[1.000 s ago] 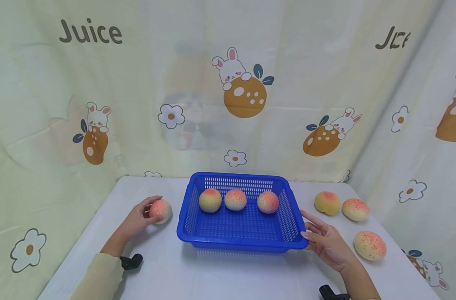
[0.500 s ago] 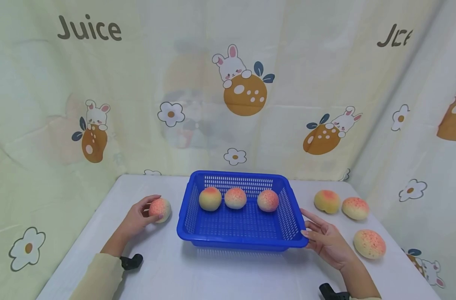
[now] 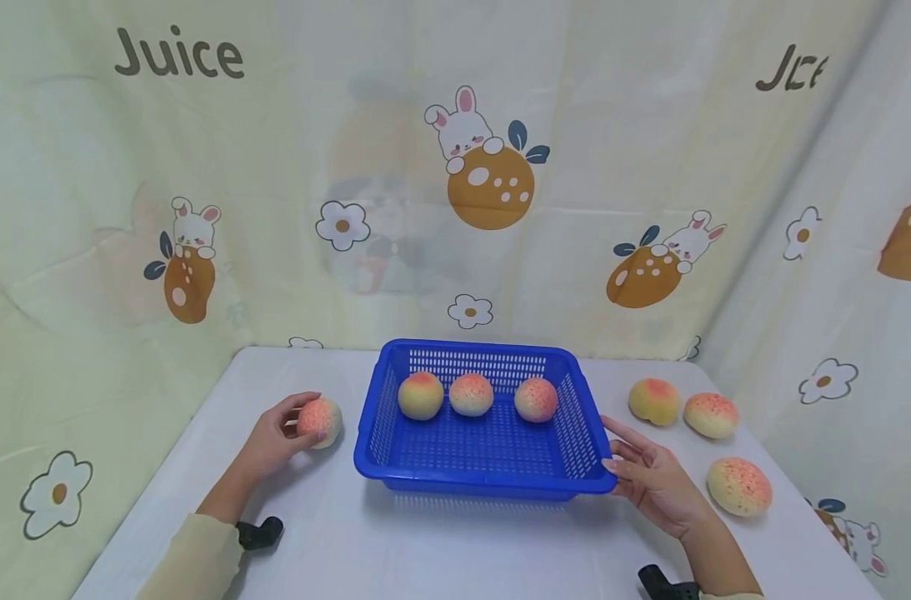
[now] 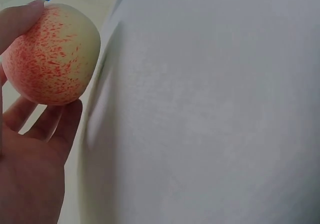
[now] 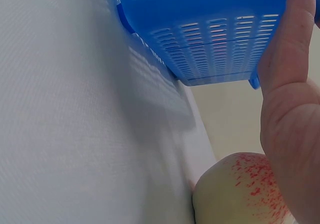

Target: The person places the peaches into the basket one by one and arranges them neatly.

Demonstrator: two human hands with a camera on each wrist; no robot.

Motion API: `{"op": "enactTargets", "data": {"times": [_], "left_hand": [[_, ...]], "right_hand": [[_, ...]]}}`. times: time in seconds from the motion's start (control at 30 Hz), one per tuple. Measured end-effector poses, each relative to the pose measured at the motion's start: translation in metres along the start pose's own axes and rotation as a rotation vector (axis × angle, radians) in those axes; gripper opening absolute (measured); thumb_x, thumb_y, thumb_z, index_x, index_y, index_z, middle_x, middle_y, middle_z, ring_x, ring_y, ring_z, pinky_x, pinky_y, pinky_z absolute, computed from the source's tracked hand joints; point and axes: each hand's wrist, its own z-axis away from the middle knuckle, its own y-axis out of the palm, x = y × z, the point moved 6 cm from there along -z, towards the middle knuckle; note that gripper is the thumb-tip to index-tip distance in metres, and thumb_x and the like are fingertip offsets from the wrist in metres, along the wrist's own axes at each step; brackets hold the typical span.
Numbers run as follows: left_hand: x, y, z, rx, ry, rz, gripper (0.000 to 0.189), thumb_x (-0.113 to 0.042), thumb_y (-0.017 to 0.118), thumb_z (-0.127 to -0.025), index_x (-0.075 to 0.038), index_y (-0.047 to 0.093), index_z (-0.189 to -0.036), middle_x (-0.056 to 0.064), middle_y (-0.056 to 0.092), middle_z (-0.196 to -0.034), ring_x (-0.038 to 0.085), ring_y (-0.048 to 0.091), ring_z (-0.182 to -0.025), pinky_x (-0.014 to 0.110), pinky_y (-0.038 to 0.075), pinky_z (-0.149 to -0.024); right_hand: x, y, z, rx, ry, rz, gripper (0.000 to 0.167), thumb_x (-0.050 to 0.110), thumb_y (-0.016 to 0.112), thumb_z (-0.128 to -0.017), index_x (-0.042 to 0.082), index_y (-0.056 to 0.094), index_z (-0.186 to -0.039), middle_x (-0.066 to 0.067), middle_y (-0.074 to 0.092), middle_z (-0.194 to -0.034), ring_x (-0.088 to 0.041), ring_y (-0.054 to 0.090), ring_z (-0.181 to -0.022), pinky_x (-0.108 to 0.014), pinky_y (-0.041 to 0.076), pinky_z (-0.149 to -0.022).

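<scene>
A pink-speckled peach [image 3: 319,422] is gripped between the thumb and fingers of my left hand [image 3: 275,437], left of the blue basket [image 3: 485,485]. In the left wrist view the thumb lies over the top of that peach [image 4: 60,59] and the fingertips support it from below. My right hand [image 3: 653,487] holds the basket's right rim near its front corner, thumb at the edge and fingers along the outer side. Inside the basket, a yellow peach [image 3: 421,397] and two speckled ones, a middle peach [image 3: 471,395] and a right peach [image 3: 536,400], sit in a row towards the back.
Right of the basket lie a yellow peach [image 3: 654,402], a flattish speckled peach [image 3: 712,416] and a larger one [image 3: 739,487]. Another peach [image 5: 240,189] sits close by my right hand, mostly hidden in the head view. A printed curtain [image 3: 275,150] hangs behind the white table [image 3: 440,558].
</scene>
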Motion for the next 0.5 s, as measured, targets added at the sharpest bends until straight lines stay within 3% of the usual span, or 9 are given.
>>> {"op": "enactTargets", "data": {"times": [0.33, 0.5], "left_hand": [[-0.016, -0.002, 0.012, -0.037, 0.023, -0.04, 0.069, -0.026, 0.082, -0.088, -0.016, 0.05, -0.149, 0.014, 0.052, -0.149, 0.035, 0.052, -0.131, 0.042, 0.052, -0.104], [-0.025, -0.003, 0.019, -0.069, 0.043, -0.048, 0.069, -0.028, 0.084, -0.086, -0.018, 0.052, -0.147, 0.011, 0.054, -0.148, 0.031, 0.053, -0.13, 0.022, 0.05, -0.097]], "right_hand": [[0.0, 0.0, 0.0, -0.031, 0.006, 0.027, 0.069, 0.002, 0.052, -0.105, 0.015, 0.021, -0.164, 0.0, 0.069, -0.118, -0.016, 0.074, -0.103, -0.037, 0.061, -0.091], [0.0, 0.0, 0.0, -0.026, 0.001, 0.021, 0.068, 0.001, 0.051, -0.105, 0.015, 0.022, -0.164, -0.001, 0.07, -0.119, -0.017, 0.074, -0.104, -0.038, 0.061, -0.09]]}}
